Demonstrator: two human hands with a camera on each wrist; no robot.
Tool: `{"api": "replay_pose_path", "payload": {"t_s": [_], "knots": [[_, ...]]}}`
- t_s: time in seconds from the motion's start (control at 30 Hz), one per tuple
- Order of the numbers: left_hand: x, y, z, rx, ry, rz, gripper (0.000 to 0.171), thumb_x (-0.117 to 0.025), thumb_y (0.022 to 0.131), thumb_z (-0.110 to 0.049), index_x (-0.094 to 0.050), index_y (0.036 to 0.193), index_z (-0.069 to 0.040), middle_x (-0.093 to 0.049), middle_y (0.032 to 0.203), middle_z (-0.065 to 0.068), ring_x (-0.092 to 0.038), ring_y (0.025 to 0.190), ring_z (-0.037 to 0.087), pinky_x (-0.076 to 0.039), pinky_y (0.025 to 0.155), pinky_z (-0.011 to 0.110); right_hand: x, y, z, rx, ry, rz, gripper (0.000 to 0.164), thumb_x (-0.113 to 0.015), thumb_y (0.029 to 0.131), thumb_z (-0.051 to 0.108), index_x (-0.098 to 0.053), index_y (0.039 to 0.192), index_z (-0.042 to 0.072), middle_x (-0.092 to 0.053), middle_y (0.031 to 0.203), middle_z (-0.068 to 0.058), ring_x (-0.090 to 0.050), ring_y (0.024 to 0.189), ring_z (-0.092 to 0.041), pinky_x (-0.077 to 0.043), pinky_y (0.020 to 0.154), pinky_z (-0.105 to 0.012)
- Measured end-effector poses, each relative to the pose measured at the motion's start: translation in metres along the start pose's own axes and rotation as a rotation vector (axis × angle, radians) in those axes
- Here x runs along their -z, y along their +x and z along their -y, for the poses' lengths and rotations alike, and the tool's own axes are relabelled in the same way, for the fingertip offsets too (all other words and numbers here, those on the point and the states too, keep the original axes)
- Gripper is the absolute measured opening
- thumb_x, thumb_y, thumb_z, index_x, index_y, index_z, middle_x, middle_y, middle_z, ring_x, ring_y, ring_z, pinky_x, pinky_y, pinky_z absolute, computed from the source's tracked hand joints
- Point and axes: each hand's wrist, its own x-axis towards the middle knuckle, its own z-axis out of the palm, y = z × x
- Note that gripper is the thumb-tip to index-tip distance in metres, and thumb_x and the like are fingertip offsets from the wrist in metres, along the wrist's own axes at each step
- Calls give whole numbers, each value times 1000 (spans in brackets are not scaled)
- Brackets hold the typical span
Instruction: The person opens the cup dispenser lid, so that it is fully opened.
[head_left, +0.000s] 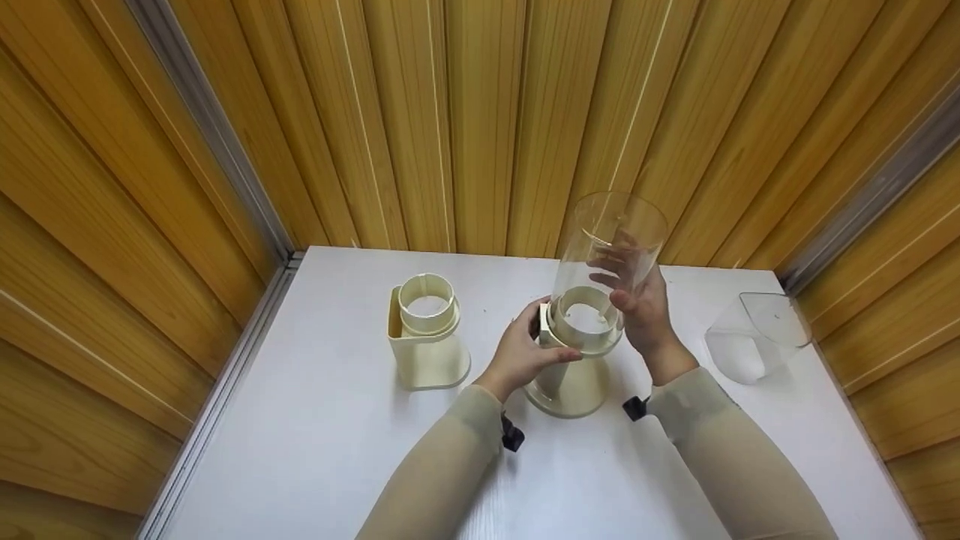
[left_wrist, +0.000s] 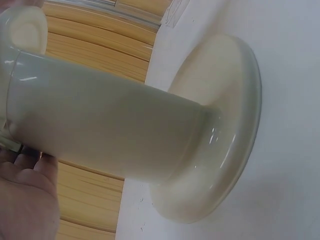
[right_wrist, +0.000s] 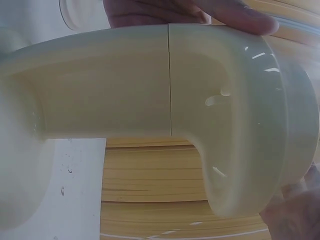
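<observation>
A cream plastic stand with a round foot and a ring-shaped collar at its top stands upright on the white table. My left hand grips it just under the collar, thumb across the front. Over the collar, my right hand holds a clear cylinder, its fingers showing through the wall and its thumb at the near side. The cylinder tilts slightly right and its lower end overlaps the collar in the head view. From the right wrist, the stand's overhanging head fills much of the view.
A second cream stand with a similar round collar is on the left of the table. Another clear container rests near the right edge. Wood-patterned panels enclose the back and sides.
</observation>
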Motion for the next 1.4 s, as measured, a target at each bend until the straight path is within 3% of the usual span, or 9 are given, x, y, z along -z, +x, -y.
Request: {"api": "replay_pose_path", "payload": {"t_s": [0.23, 0.47, 0.97, 1.17, 1.4], "knots": [[-1, 0, 0, -30, -9, -4, 105, -104, 82, -32, -48, 170, -22, -57, 173, 2, -49, 166, 28, -37, 142, 48, -3, 1, 2, 66, -35, -5, 106, -101, 81, 56, -50, 160, 7, -73, 141, -9, -73, 127, -24, -64, 112, -39], [0, 0, 2, -41, -19, -2, 105, -104, 82, -31, -49, 170, -21, -59, 171, 1, -51, 165, 27, -37, 142, 47, -5, 0, 3, 115, -66, 12, 112, -100, 80, 61, -47, 166, 11, -72, 146, -10, -72, 131, -25, -63, 113, -39], [1, -1, 3, -45, -16, 2, 104, -104, 81, -29, -49, 169, -20, -59, 171, 3, -51, 165, 26, -37, 142, 44, -5, -4, 1, 179, -70, 6, 103, -98, 82, 60, -52, 163, 17, -72, 151, -11, -75, 132, -27, -63, 114, -40], [1, -2, 4, -41, -16, -1, 103, -104, 83, -29, -49, 169, -19, -59, 171, 3, -51, 165, 27, -37, 142, 45, -5, -5, 2, 163, -80, 12, 101, -97, 83, 60, -52, 163, 19, -71, 153, -9, -74, 135, -25, -62, 115, -38], [2, -1, 4, -28, -26, -5, 103, -104, 82, -29, -50, 169, -21, -58, 172, 2, -50, 166, 27, -36, 142, 45, -5, 0, 5, 105, -73, 0, 106, -100, 81, 55, -49, 165, 13, -71, 150, -9, -73, 132, -25, -63, 114, -38]]}}
